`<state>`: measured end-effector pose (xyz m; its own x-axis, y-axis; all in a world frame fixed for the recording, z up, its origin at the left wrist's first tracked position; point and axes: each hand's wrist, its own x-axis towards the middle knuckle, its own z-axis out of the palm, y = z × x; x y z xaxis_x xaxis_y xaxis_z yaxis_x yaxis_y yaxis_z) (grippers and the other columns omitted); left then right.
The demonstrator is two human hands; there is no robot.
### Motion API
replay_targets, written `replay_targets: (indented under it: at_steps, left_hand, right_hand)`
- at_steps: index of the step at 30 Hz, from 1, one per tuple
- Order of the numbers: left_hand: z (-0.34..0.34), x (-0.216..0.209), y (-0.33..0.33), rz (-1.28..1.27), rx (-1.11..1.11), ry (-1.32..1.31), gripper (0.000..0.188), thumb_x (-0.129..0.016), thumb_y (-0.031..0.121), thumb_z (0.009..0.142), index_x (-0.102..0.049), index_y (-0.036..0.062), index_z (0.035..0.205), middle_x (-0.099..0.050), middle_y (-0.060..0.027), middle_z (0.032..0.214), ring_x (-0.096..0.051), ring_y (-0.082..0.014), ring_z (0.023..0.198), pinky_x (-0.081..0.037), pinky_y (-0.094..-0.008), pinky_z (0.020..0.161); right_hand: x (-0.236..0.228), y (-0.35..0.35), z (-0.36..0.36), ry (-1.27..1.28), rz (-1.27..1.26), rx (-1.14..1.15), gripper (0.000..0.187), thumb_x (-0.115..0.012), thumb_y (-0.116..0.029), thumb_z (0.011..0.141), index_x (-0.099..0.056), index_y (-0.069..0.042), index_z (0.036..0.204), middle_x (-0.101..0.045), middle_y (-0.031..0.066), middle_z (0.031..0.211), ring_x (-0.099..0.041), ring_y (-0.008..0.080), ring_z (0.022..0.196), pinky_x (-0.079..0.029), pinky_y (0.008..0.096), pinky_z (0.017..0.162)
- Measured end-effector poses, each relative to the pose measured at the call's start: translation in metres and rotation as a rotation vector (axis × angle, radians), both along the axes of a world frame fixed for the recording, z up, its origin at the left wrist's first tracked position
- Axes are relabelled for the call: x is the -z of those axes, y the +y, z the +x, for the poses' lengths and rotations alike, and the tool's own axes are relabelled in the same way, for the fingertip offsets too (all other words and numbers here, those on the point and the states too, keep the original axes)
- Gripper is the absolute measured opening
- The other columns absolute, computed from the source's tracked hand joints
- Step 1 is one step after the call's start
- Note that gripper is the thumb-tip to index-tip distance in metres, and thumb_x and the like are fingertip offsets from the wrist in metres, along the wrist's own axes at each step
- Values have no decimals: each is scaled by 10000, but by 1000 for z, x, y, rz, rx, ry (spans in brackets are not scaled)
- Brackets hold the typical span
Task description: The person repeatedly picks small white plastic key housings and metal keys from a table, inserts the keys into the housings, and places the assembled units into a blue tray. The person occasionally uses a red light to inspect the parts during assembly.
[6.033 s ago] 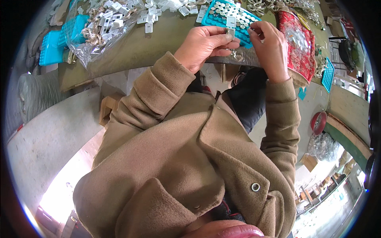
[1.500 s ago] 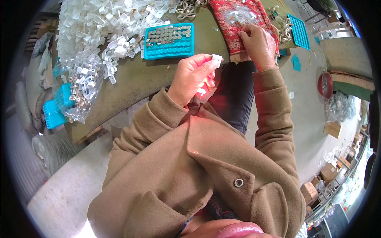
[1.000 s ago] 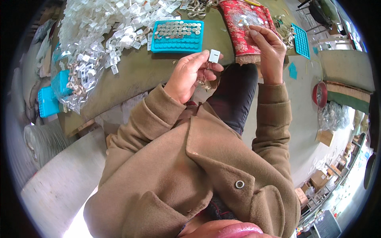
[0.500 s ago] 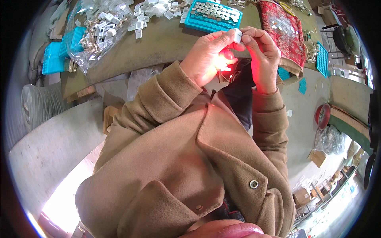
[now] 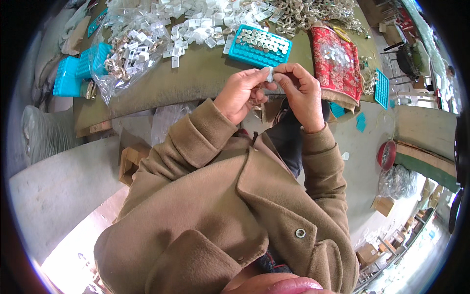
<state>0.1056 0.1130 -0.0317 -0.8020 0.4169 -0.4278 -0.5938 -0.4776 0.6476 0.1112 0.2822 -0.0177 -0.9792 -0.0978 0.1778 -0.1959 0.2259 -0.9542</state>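
Between the fingertips of both hands is a small white plastic case (image 5: 270, 74), held in front of the table's near edge. My left hand (image 5: 238, 94) pinches it between thumb and forefinger, the other fingers curled below. From the other side, my right hand (image 5: 304, 95) grips it with thumb and forefinger; the fingers hide much of the case. Just beyond the hands lies a turquoise tray (image 5: 243, 57) with round silver discs, like button cells, in part of its round pockets.
Loose white cases (image 5: 208, 22) heap up at the back, beside tangled wire bundles (image 5: 316, 12). A clear plastic bag (image 5: 115, 88) of wired cases and turquoise trays (image 5: 66, 76) sit left. Right lies a red patterned cloth (image 5: 335, 81) with small clear pieces on it.
The red glow on my left fingers is gone. Both hands, still gripping the case, appear lower and slightly further left; the whole view has also shifted, showing more of the table's far side.
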Motion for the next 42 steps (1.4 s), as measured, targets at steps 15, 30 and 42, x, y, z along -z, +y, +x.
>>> replay_targets:
  at_steps: [15, 30, 42]
  left_hand:
    - [-7, 13, -21, -340, 40, 360, 191, -596, 233, 985, -639, 53, 1029, -683, -44, 902, -557, -54, 636, -475, -198, 610]
    - [-34, 12, -55, -202, -48, 206, 256, -502, 283, 1018, -586, 51, 1086, -601, -15, 824, -479, -43, 605, -480, -198, 646]
    - [-34, 11, -69, -5, -147, 123, 126, -596, 144, 957, -633, 45, 1026, -564, 38, 787, -455, -17, 606, -397, -172, 530]
  right_hand:
    - [-7, -14, -16, 274, 395, -135, 61, -620, 23, 840, -619, -9, 893, -626, 154, 808, -643, 332, 750, -508, 370, 655]
    - [16, 1, -186, 198, 1027, -107, 225, -612, -283, 841, -741, -102, 879, -699, 170, 830, -678, 373, 808, -534, 465, 739]
    - [9, 11, -175, -21, 531, -35, 182, -639, -174, 898, -667, -15, 983, -697, 66, 821, -679, 138, 761, -541, 275, 692]
